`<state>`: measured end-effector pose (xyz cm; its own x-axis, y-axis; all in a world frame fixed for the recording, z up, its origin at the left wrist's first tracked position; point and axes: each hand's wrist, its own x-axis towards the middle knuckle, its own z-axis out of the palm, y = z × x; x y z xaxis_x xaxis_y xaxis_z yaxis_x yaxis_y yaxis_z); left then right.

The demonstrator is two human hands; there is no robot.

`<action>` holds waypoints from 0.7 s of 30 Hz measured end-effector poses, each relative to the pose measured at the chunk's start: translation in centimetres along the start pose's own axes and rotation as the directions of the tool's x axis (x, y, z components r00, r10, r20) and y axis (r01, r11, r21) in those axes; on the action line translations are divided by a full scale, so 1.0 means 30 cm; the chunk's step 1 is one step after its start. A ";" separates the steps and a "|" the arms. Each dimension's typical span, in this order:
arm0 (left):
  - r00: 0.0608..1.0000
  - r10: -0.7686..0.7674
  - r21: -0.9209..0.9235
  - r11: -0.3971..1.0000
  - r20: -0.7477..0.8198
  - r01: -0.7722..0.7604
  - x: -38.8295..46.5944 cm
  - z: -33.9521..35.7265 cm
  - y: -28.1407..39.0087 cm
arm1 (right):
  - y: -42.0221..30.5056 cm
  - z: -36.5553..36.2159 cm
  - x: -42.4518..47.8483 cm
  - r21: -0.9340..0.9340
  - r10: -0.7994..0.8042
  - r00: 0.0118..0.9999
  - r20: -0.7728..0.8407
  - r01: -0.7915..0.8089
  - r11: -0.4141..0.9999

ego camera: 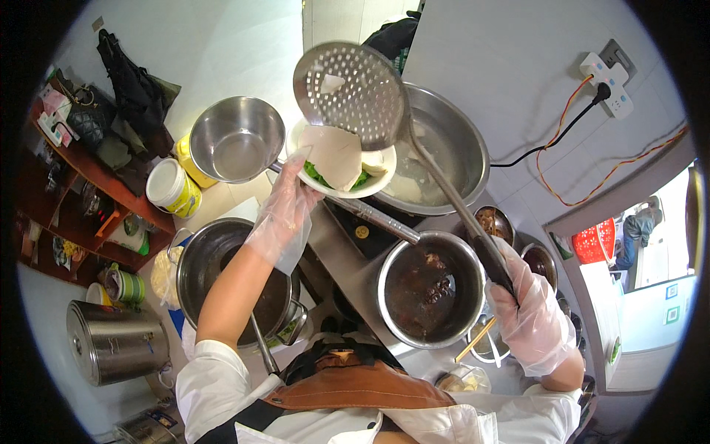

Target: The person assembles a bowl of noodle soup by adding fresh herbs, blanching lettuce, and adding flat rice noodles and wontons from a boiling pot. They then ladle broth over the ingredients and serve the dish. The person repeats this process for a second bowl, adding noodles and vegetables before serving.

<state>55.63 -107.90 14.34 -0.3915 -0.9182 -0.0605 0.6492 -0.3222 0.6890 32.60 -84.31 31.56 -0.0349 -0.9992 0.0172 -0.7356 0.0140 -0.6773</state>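
My left hand (288, 208), in a clear plastic glove, grips the rim of a white bowl (355, 191). Pale flat slices (333, 155), perhaps tofu, lie in it over green leaves (317, 173). My right hand (524, 311), gloved too, is closed around the dark handle of a perforated metal skimmer (355, 91). The skimmer's round head is tilted over the bowl's far side, with one small pale piece (331, 84) on it. Behind it stands a wide steel basin (480, 161) with cloudy liquid and pale slices in it, partly hidden by the skimmer.
A long-handled steel pan (237, 139) is left of the bowl. Below it stands a large dark pot (194, 277) with a ladle (263, 347). A steel pot (385, 311) of dark broth is nearer my right arm. Power cables (521, 165) run along the wall at right.
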 end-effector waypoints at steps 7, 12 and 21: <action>1.000 -0.018 -0.065 0.998 0.006 0.019 -0.027 0.010 0.049 | 0.123 0.010 0.083 -0.266 -0.098 0.954 -0.282 0.021 0.964; 0.993 0.034 -0.017 0.999 -0.110 -0.036 -0.084 -0.006 0.096 | 0.285 -0.016 0.220 0.251 0.605 0.794 -0.064 -0.574 0.780; 0.997 0.005 0.008 1.000 -0.071 -0.004 -0.147 -0.094 0.156 | 0.668 0.015 0.338 -0.291 0.304 0.952 -0.028 -0.299 0.909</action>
<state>62.24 -106.01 15.80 -0.3415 -0.9336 -0.1082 0.6456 -0.3167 0.6950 17.80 -94.19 17.82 -0.2759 -0.9463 -0.1686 -0.8550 0.3218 -0.4067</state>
